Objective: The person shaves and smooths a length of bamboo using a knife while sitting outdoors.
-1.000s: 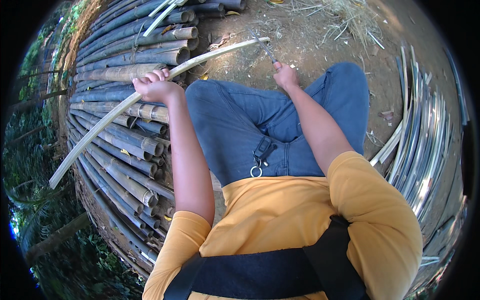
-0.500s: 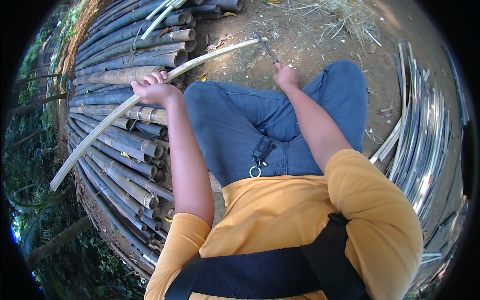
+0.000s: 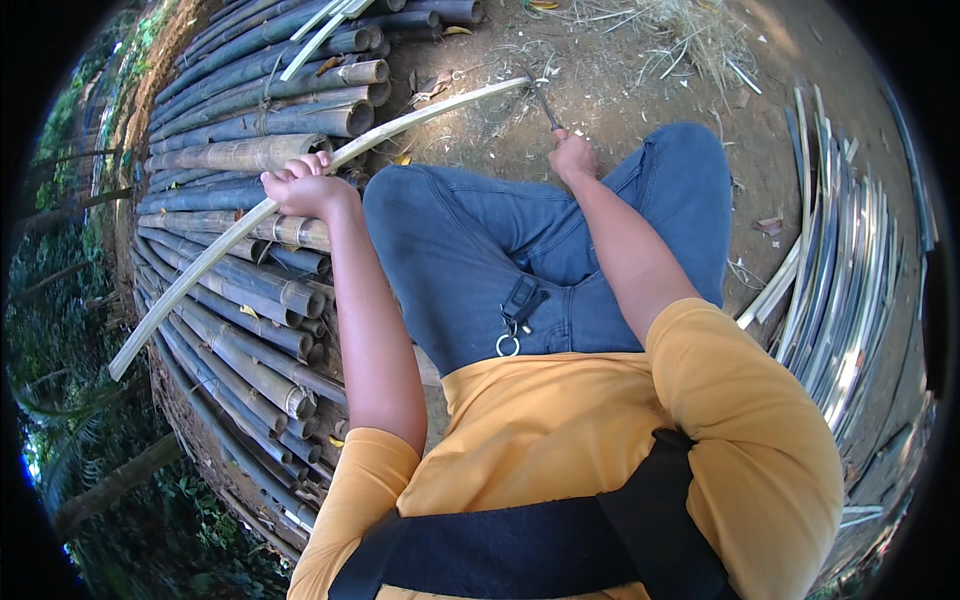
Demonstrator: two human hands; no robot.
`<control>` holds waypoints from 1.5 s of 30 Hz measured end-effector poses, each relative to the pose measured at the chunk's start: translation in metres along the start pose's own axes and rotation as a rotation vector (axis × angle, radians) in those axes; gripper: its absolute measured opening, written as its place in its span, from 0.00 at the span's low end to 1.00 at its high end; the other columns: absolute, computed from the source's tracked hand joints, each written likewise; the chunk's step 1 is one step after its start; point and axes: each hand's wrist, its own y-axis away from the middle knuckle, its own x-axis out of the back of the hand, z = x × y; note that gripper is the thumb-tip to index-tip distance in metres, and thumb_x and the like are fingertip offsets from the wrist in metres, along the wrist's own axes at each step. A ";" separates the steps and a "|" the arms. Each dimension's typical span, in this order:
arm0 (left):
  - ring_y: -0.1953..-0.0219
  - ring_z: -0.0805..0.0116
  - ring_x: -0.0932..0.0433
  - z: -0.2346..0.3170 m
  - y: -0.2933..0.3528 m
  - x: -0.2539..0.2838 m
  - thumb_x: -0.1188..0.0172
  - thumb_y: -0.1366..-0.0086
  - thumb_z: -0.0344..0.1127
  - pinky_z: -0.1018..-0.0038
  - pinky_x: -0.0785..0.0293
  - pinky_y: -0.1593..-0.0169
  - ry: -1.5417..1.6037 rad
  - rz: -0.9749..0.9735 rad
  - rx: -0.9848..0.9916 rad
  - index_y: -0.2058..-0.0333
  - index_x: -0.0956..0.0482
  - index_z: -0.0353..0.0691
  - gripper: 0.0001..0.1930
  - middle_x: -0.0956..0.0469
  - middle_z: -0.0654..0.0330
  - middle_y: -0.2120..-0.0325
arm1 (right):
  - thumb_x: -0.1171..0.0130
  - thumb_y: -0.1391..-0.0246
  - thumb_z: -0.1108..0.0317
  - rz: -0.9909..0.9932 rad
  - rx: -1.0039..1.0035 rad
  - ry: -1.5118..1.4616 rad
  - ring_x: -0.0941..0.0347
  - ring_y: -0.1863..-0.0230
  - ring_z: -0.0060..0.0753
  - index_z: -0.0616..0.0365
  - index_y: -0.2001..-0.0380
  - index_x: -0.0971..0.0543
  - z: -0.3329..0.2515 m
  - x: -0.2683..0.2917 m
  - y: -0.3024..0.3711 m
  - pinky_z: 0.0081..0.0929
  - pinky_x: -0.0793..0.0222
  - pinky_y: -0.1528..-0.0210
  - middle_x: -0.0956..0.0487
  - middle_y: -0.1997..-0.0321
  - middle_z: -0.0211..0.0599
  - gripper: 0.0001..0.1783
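My left hand (image 3: 305, 188) is closed round a long, pale bamboo strip (image 3: 210, 250), left of my left knee. The strip slants from the lower left, through the hand, up to its far end beyond my knees. In my right hand (image 3: 573, 157), held above my lap between the knees, is the handle of a dark, narrow-bladed knife (image 3: 541, 102). The blade points away from me, and its upper part meets or nearly meets the strip's far end. Whether the edge is cutting into the strip cannot be told.
Stacked bamboo poles (image 3: 240, 155) fill the left side, with a few pale strips (image 3: 325, 30) on top at the back. Many split strips (image 3: 840, 290) lie in a pile at the right. Fine shavings (image 3: 690, 35) cover the earth at the far right. Greenery borders the far left.
The bamboo strip has shifted slightly, its lower end moving right and up. The knife's blade has tilted a little and its tip is slightly lower. Both hands keep their grip.
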 end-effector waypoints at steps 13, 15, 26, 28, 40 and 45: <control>0.85 0.72 0.51 0.001 0.004 -0.001 0.63 0.33 0.43 0.71 0.44 0.77 0.003 -0.012 -0.015 0.82 0.53 0.50 0.18 0.53 0.67 0.90 | 0.50 0.37 0.47 0.003 0.006 0.006 0.25 0.46 0.52 0.56 0.55 0.19 0.001 0.000 0.000 0.44 0.29 0.46 0.20 0.50 0.51 0.24; 0.85 0.72 0.50 0.002 0.007 -0.007 0.63 0.33 0.43 0.71 0.44 0.77 0.001 -0.018 0.001 0.82 0.53 0.50 0.18 0.53 0.67 0.90 | 0.50 0.37 0.47 -0.001 -0.032 -0.014 0.25 0.45 0.53 0.56 0.55 0.19 0.009 -0.002 -0.001 0.45 0.29 0.45 0.21 0.50 0.52 0.24; 0.86 0.72 0.51 0.009 0.015 -0.018 0.62 0.29 0.46 0.71 0.43 0.78 -0.008 -0.044 -0.029 0.84 0.52 0.49 0.23 0.50 0.66 0.91 | 0.53 0.36 0.48 -0.039 -0.051 -0.048 0.26 0.44 0.52 0.56 0.53 0.20 -0.002 -0.005 0.010 0.45 0.30 0.43 0.21 0.48 0.51 0.24; 0.86 0.72 0.50 0.009 0.016 -0.017 0.63 0.30 0.45 0.69 0.42 0.77 -0.012 -0.038 -0.021 0.82 0.51 0.48 0.21 0.50 0.66 0.90 | 0.50 0.37 0.49 -0.043 -0.034 -0.030 0.26 0.44 0.51 0.56 0.53 0.20 -0.003 0.000 0.007 0.44 0.30 0.44 0.21 0.47 0.50 0.23; 0.86 0.75 0.50 0.004 0.003 -0.040 0.60 0.28 0.44 0.74 0.50 0.79 0.177 -0.234 0.067 0.80 0.50 0.48 0.20 0.51 0.68 0.89 | 0.46 0.39 0.52 -0.076 0.085 0.053 0.24 0.45 0.52 0.62 0.55 0.19 -0.035 0.089 0.028 0.42 0.29 0.44 0.21 0.48 0.55 0.23; 0.86 0.74 0.50 0.003 -0.021 -0.040 0.60 0.28 0.43 0.73 0.50 0.79 0.159 -0.207 0.084 0.82 0.51 0.48 0.21 0.51 0.68 0.89 | 0.41 0.46 0.63 -0.105 0.269 0.435 0.20 0.52 0.47 0.67 0.58 0.19 -0.065 0.142 0.064 0.38 0.24 0.54 0.19 0.54 0.54 0.18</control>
